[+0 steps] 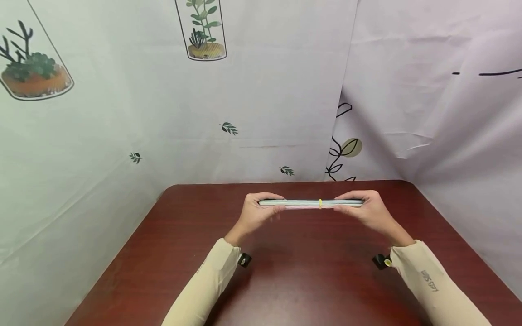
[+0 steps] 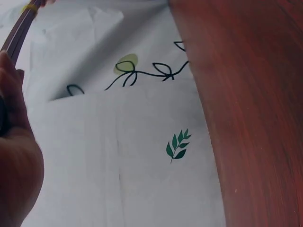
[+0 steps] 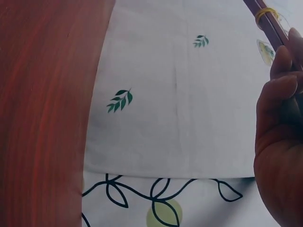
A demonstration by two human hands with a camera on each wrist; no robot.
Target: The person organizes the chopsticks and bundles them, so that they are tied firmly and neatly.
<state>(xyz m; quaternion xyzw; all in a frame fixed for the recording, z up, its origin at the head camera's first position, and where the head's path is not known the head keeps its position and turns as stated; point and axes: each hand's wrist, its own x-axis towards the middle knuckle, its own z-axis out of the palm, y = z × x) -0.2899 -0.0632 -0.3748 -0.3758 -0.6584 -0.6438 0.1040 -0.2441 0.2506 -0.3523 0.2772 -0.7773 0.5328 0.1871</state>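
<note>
A bundle of long, thin, pale sticks (image 1: 302, 203) is held level above the table, with a yellow rubber band (image 1: 320, 203) around it right of its middle. My left hand (image 1: 252, 213) pinches the left end between thumb and fingers. At the other end, my right hand (image 1: 374, 212) grips it the same way. In the left wrist view the bundle (image 2: 20, 38) looks dark and slants up from the left hand (image 2: 21, 175). The right wrist view has the band (image 3: 266, 15) just beyond the fingers of the right hand (image 3: 279, 142). Whether the sticks are straws cannot be told.
Beneath both hands lies a dark red wooden table (image 1: 310, 280) with rounded far corners. White cloth (image 1: 261, 104) printed with leaves and plants hangs behind and along both sides. Small black wrist devices (image 1: 244, 260) show at the sleeve cuffs.
</note>
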